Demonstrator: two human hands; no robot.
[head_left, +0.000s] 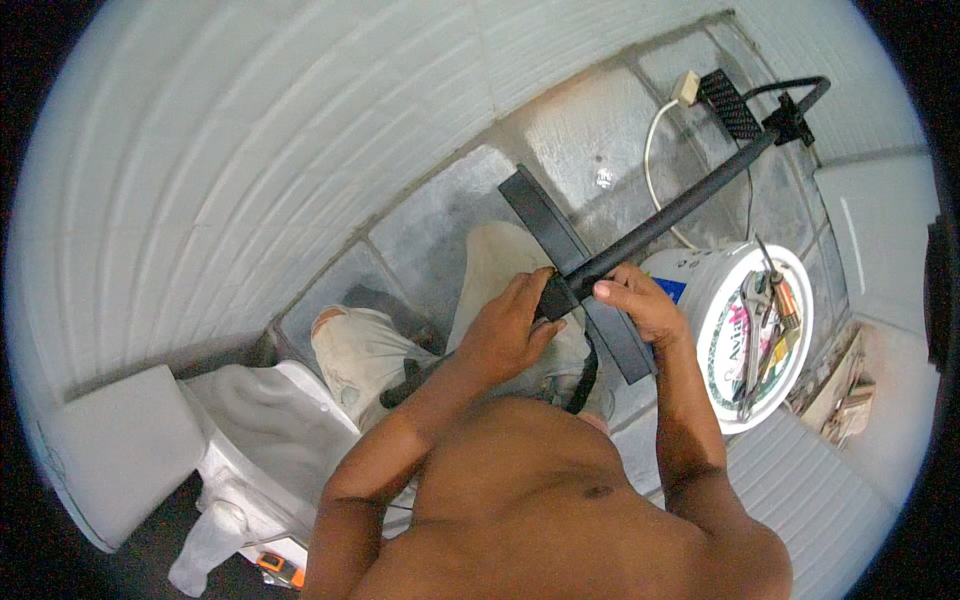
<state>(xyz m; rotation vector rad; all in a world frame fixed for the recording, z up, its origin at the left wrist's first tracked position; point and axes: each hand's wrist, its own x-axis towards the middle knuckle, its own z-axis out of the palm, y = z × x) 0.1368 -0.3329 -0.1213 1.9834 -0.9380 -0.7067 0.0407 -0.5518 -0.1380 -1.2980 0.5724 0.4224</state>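
My left hand (508, 328) grips the near end of a long black metal pole (680, 205), its fingers closed round a squarish black end piece. My right hand (648, 308) holds the same pole from the other side, thumb laid along it close to the joint. A flat black crossbar (548, 222) runs across the pole at this end, slanting over my lap. Away to the upper right, the pole's far end carries a black bracket (788, 120) and a bent tube (822, 92). My palms and the pole hide part of the joint.
To the right stands a white bucket (690, 268); a wrench (755, 325) and an orange-handled screwdriver (784, 300) lie on its lid. Beyond, a white plug (686, 88) with a cable sits beside a black textured plate (730, 103). White moulded plastic (260, 410) is at left, beside a ribbed white wall (300, 130).
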